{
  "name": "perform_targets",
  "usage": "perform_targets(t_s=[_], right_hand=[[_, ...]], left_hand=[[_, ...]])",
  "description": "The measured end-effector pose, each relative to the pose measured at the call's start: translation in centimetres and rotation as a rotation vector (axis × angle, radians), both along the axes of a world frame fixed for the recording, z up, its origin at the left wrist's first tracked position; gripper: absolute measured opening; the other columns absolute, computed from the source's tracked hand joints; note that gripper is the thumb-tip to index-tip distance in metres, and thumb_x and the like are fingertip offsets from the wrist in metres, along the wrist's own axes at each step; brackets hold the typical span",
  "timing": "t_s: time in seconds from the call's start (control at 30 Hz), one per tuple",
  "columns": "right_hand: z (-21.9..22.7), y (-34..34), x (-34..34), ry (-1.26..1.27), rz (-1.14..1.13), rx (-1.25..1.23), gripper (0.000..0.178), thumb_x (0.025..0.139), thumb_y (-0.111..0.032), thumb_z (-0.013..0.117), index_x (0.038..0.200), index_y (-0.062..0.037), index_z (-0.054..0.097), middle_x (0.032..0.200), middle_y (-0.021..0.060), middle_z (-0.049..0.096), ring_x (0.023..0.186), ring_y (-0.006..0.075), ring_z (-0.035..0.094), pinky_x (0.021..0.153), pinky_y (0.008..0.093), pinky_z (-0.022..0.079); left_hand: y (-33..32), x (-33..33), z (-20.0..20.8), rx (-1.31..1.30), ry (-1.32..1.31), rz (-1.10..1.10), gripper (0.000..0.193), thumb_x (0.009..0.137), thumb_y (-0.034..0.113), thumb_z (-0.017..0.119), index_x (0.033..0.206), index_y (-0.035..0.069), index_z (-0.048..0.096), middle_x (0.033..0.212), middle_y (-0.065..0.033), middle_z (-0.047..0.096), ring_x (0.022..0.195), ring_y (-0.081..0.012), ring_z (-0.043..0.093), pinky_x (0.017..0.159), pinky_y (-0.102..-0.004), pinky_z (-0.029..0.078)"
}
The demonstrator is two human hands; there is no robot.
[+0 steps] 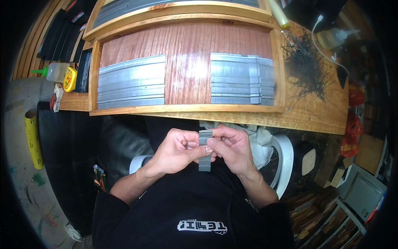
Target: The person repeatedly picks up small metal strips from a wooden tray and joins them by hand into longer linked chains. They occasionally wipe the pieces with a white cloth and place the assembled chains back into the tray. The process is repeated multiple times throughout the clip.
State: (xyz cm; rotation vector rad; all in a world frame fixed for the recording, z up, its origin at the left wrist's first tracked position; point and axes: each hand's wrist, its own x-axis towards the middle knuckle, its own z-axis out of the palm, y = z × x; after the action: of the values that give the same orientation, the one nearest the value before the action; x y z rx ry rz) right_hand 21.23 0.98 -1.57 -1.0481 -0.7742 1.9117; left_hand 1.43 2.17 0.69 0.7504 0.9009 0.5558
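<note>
Close to my chest, a short grey banded strip (204,164) hangs upright between my two hands. It looks like several thin flat pieces lying together; I cannot tell their material. From one side my left hand (174,152) pinches it, the thumb lying across its middle. The fingers of my right hand (233,150) close on its upper part, with the thumb on the front face. Just beyond them, a shallow wooden tray (186,110) holds long silvery-grey strips in two groups, a left group (132,81) and a right group (232,76), with bare reddish wood between.
A second wooden tray (182,20) sits behind the first. On the table's right lie a heap of thin dark slivers (306,66) and a squeeze bottle (333,38). At left are a green-tipped bottle (57,72), a yellow tape measure (70,79) and a yellow roll (33,139).
</note>
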Motion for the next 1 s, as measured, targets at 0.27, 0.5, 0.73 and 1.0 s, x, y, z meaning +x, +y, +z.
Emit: perform_targets(t_s=[0.27, 0.5, 0.73, 1.0], right_hand=[[6.3, 1.3, 0.9, -0.447, 0.063, 0.550, 0.019, 0.089, -0.007, 0.083, 0.107, -0.0029, 0.080, 0.089, 0.0019, 0.058, 0.074, 0.0081, 0.054, 0.064, 0.0225, 0.046], [13.3, 8.4, 2.4, -0.588, 0.081, 0.894, 0.017, 0.089, 0.000, 0.078, 0.106, -0.0024, 0.081, 0.094, 0.0114, 0.078, 0.085, 0.0179, 0.073, 0.072, 0.0293, 0.060], [17.8, 25.4, 4.2, -0.841, -0.028, 0.991, 0.025, 0.095, -0.021, 0.079, 0.113, -0.0043, 0.080, 0.096, 0.0095, 0.080, 0.082, 0.0141, 0.074, 0.075, 0.0262, 0.061], [11.7, 39.3, 4.0, -0.938, 0.073, 0.457, 0.017, 0.093, -0.010, 0.079, 0.109, -0.0050, 0.080, 0.103, 0.0086, 0.078, 0.086, 0.0130, 0.074, 0.071, 0.0214, 0.063]], left_hand=[[0.4, 0.5, 3.7, 0.652, 0.233, -0.015, 0.013, 0.097, 0.006, 0.075, 0.102, -0.005, 0.077, 0.082, -0.0135, 0.078, 0.074, -0.0135, 0.075, 0.065, -0.0260, 0.057], [6.7, 1.6, 7.0, 0.895, 0.178, -0.003, 0.082, 0.095, -0.003, 0.072, 0.163, -0.007, 0.024, 0.110, -0.0184, 0.076, 0.101, -0.0194, 0.075, 0.089, -0.0305, 0.061], [15.7, 2.2, 9.1, 1.171, 0.504, 0.225, 0.070, 0.100, 0.022, 0.073, 0.158, 0.001, 0.040, 0.115, -0.0210, 0.074, 0.108, -0.0284, 0.074, 0.093, -0.0409, 0.061], [21.6, -0.2, 6.2, 1.420, 0.851, 0.337, 0.036, 0.098, 0.021, 0.074, 0.124, -0.003, 0.071, 0.118, -0.0188, 0.073, 0.108, -0.0279, 0.072, 0.086, -0.0368, 0.061]])
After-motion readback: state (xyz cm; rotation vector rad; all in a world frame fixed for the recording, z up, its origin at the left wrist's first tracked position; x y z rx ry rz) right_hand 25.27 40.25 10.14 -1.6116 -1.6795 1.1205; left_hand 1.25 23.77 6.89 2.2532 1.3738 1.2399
